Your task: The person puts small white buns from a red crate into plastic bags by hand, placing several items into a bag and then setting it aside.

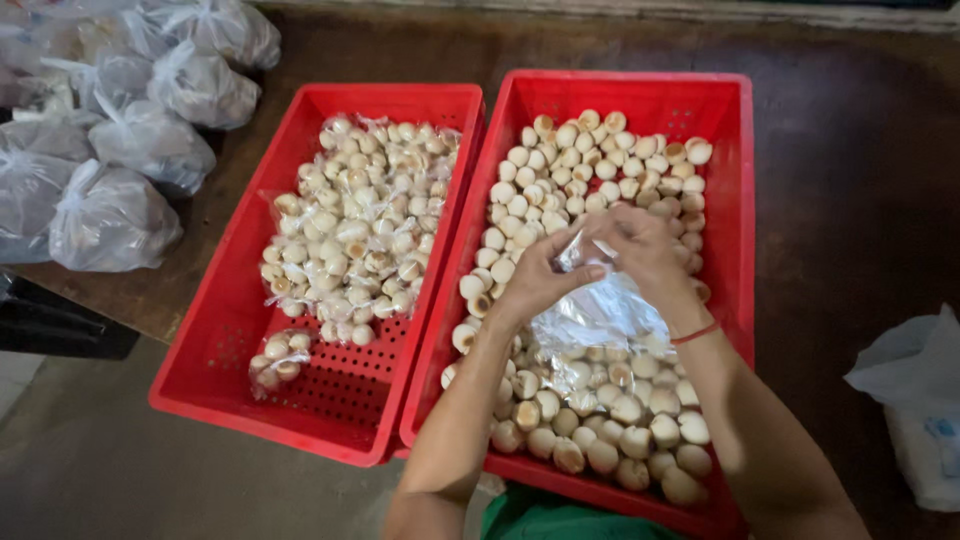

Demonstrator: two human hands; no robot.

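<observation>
From the head view, your left hand [535, 275] and right hand [645, 250] pinch the mouth of a clear plastic bag [600, 315] over the middle of the right red crate [735, 150], fingers pressed on the film. The bag hangs long axis upright, mouth up toward your fingers; I judge that a loosened pinch could let it sag and drop pieces among the loose round buns [600, 160].

Two red crates [240, 330], two hands [540, 275], one clear bag [600, 315].
</observation>
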